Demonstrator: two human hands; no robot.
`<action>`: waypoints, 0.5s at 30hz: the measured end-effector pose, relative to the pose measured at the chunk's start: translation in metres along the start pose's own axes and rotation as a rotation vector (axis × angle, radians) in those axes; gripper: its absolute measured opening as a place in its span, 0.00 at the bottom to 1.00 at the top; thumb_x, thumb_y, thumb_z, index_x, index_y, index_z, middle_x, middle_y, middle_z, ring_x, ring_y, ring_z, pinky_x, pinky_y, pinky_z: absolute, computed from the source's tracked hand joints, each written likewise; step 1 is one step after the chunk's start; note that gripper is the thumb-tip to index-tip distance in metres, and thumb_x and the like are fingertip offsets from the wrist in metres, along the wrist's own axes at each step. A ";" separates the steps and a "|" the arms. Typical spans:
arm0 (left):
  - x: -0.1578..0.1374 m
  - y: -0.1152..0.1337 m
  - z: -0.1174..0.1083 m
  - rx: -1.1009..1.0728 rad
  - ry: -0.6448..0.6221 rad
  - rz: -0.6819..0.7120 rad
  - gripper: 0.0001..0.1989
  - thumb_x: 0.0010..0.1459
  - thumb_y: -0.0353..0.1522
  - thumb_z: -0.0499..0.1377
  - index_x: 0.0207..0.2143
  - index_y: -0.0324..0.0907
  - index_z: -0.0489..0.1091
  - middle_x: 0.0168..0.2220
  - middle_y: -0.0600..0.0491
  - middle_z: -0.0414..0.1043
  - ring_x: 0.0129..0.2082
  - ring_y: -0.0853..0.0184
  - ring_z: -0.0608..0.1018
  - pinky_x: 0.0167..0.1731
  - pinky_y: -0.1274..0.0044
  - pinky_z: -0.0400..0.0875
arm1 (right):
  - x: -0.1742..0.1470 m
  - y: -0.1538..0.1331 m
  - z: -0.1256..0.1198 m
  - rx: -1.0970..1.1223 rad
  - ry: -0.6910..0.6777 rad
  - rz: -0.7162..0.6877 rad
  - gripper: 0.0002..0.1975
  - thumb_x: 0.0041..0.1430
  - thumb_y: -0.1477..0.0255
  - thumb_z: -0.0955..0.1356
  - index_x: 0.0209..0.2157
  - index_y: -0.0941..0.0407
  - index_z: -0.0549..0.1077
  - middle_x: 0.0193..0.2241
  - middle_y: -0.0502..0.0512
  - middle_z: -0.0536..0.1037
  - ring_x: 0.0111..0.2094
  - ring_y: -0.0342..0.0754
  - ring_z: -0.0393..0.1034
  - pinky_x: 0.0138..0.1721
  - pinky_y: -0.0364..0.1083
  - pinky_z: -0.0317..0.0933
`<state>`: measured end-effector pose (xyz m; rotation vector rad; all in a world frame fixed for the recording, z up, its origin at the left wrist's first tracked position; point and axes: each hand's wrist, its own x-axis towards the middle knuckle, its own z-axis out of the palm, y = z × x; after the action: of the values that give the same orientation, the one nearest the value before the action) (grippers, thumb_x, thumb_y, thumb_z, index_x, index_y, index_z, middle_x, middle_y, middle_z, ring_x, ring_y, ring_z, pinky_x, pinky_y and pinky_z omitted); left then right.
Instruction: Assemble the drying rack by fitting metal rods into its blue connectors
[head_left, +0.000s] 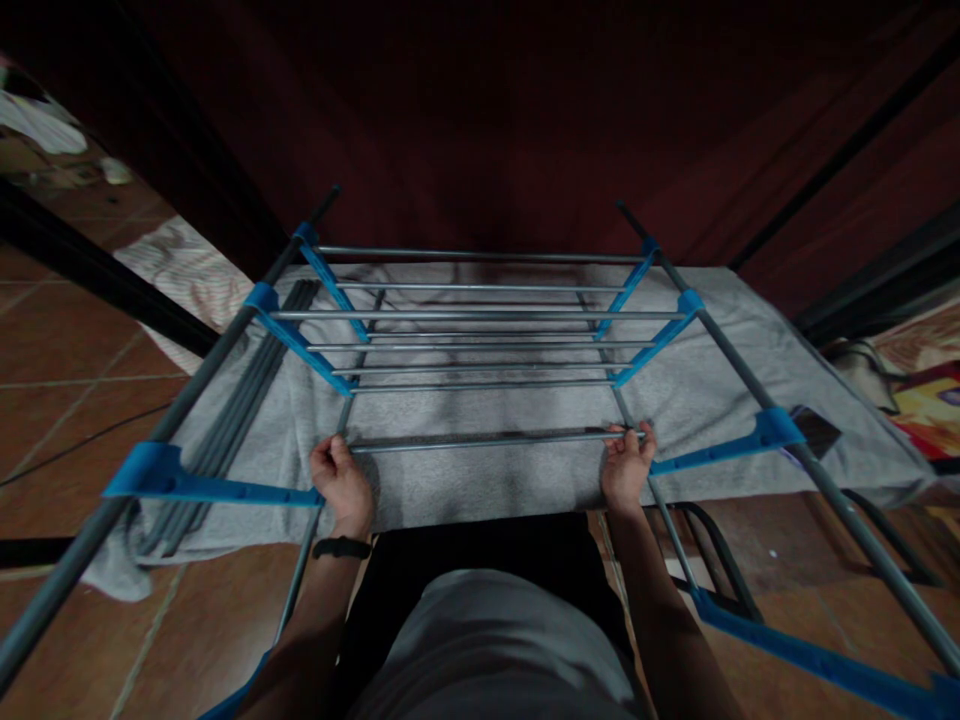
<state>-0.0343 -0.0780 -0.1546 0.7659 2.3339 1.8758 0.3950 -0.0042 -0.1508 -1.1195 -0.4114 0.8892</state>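
Observation:
A rack frame of grey metal tubes with blue plastic brackets lies on a grey cloth (480, 490). My left hand (341, 480) pinches one end of a thin metal rod (480, 443), beside the left blue bracket (225, 490). At the rod's other end, my right hand (628, 462) closes its fingers around it, close to the right blue bracket (720, 450). The rod runs level between both hands, its tips partly hidden by my fingers. Farther from me, several crossbars (480, 316) span the paired blue brackets.
Several loose grey tubes (240, 430) lie bundled on the cloth at left. A dark red panel (480, 120) rises behind the frame. Long side tubes (862, 540) reach back toward me on both sides. Tiled floor (67, 400) and a striped cloth (187, 290) show at left.

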 end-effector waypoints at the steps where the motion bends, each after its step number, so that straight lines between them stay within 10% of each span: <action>1: 0.000 0.001 0.000 0.012 0.006 0.005 0.12 0.62 0.41 0.53 0.38 0.41 0.65 0.34 0.54 0.64 0.36 0.66 0.69 0.44 0.71 0.67 | 0.000 0.000 0.000 -0.010 0.001 -0.004 0.26 0.55 0.66 0.69 0.55 0.49 0.60 0.31 0.45 0.75 0.32 0.40 0.72 0.33 0.40 0.66; 15: -0.001 0.002 -0.002 -0.034 -0.071 -0.055 0.12 0.63 0.37 0.50 0.44 0.40 0.65 0.31 0.55 0.60 0.26 0.70 0.64 0.26 0.76 0.63 | 0.001 0.000 0.000 -0.023 -0.007 0.030 0.23 0.55 0.69 0.66 0.53 0.50 0.62 0.32 0.44 0.75 0.32 0.39 0.72 0.33 0.40 0.67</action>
<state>-0.0332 -0.0804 -0.1528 0.7441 2.2513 1.8304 0.3953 -0.0035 -0.1505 -1.1462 -0.4121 0.9169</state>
